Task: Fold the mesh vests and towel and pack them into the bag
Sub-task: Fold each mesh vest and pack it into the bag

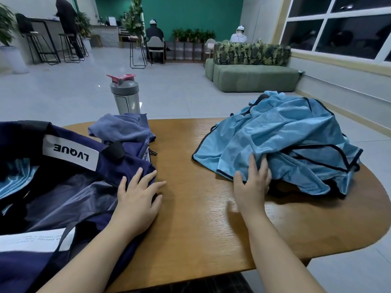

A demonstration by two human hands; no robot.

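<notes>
Mesh vests (pixel 281 142) lie in 1 soft blue pile near the right edge of the table (pixel 201 208). We cannot tell how many are in the pile. They are light blue with thin black trim. The pile is crumpled, so we cannot say which way it points, but it is wider from left to right than from front to back.

Our right hand (pixel 251 185) is at the front left side of the pile. Its fingers are spread and nearly straight, and they press on the blue cloth. We cannot tell if the thumb is pinching the edge.

Our left hand (pixel 137 199) lies flat with its fingers spread apart. It rests on the right end of the dark blue bag (pixel 74 187), right by the bare wood. It holds nothing.

Both hands are well apart, with bare table between them.

That bag sits at the left edge of the table with its top wide open. A white tag on it reads LVQUE. Behind it, a crumpled purple-blue towel (pixel 122 127) sits near the far edge. A grey bottle (pixel 125 96) with a red lid stands just behind the towel.
</notes>
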